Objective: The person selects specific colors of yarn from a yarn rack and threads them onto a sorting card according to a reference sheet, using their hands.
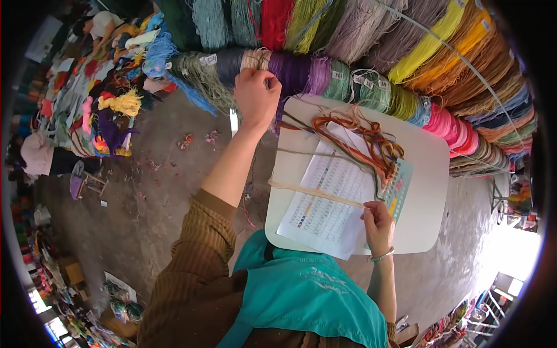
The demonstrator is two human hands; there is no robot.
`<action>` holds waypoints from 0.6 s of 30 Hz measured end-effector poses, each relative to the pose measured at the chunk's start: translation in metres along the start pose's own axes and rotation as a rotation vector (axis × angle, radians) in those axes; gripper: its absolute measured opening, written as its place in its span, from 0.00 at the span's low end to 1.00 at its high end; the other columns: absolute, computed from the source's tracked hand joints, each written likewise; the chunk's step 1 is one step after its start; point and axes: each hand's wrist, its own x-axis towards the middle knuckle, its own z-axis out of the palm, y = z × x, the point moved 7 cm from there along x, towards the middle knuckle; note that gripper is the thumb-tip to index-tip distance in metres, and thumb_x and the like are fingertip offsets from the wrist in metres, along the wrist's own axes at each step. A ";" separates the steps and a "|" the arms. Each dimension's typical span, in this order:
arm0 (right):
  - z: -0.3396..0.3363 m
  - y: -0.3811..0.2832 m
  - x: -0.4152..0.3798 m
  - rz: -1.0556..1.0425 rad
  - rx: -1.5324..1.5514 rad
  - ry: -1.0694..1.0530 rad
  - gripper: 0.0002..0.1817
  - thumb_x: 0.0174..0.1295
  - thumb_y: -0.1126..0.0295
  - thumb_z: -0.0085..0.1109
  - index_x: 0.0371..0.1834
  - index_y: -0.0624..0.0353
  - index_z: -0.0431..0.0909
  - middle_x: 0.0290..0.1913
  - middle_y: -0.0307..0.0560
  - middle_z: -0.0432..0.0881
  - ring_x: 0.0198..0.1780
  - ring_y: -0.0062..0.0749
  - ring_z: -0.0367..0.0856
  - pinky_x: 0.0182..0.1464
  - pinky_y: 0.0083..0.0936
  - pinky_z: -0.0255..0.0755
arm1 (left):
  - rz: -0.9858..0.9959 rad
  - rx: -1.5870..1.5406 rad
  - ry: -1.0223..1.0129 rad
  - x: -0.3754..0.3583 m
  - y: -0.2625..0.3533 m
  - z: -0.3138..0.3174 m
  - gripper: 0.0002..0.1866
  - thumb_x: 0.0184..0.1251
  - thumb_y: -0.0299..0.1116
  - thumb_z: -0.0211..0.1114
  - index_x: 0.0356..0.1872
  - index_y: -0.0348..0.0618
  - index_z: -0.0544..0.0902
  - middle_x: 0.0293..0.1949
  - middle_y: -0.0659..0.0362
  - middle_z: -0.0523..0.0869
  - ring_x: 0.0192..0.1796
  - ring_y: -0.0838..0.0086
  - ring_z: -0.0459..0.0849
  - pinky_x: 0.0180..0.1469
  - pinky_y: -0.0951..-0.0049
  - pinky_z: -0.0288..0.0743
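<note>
My left hand (257,95) reaches up to the rack with its fingers curled at the beige yarn hank (256,58). This hank hangs between dark grey-blue and purple ones; my fingertips are partly hidden. Low on the right, my right hand (378,227) pinches one end of a beige yarn strand (316,192). The strand stretches leftward across a printed chart sheet (331,203). Beneath the paper is a white tabletop (426,203). A punched card (401,184) at its right carries orange, brown and olive yarn tails (380,153) looped over the sheet.
Rows of coloured yarn hanks (400,107) with small labels hang along the rack ahead. At the left, heaps of yarn (107,98) lie near a person in a pink hat (36,153) and a stool (93,180). Yarn scraps (185,141) litter the concrete floor.
</note>
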 end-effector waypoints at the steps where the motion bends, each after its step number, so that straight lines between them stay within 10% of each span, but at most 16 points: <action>1: 0.000 -0.001 -0.001 -0.001 -0.014 0.003 0.06 0.67 0.75 0.56 0.42 0.66 0.80 0.28 0.42 0.83 0.30 0.20 0.81 0.34 0.18 0.73 | -0.003 -0.055 0.009 -0.001 -0.002 0.000 0.03 0.53 0.31 0.72 0.27 0.48 0.86 0.36 0.57 0.80 0.44 0.56 0.79 0.45 0.57 0.74; 7: 0.001 0.004 -0.005 -0.008 -0.021 -0.006 0.06 0.66 0.76 0.55 0.42 0.66 0.80 0.27 0.42 0.83 0.30 0.20 0.82 0.34 0.18 0.73 | 0.020 -0.186 0.036 -0.007 0.001 -0.008 0.04 0.55 0.32 0.72 0.32 0.48 0.87 0.37 0.55 0.81 0.43 0.55 0.79 0.44 0.57 0.74; 12: 0.001 0.006 -0.007 -0.044 -0.004 0.021 0.06 0.66 0.74 0.58 0.41 0.63 0.81 0.24 0.43 0.83 0.26 0.21 0.81 0.30 0.20 0.72 | 0.156 0.164 0.055 0.006 -0.012 -0.020 0.22 0.68 0.31 0.59 0.64 0.52 0.78 0.67 0.62 0.77 0.74 0.60 0.67 0.73 0.43 0.55; 18: -0.007 0.013 -0.011 0.001 -0.009 0.037 0.06 0.66 0.74 0.57 0.41 0.63 0.81 0.25 0.44 0.83 0.27 0.22 0.82 0.31 0.21 0.73 | 0.350 0.335 -0.057 0.024 -0.043 -0.030 0.24 0.65 0.24 0.59 0.62 0.58 0.81 0.63 0.71 0.81 0.72 0.71 0.72 0.75 0.48 0.55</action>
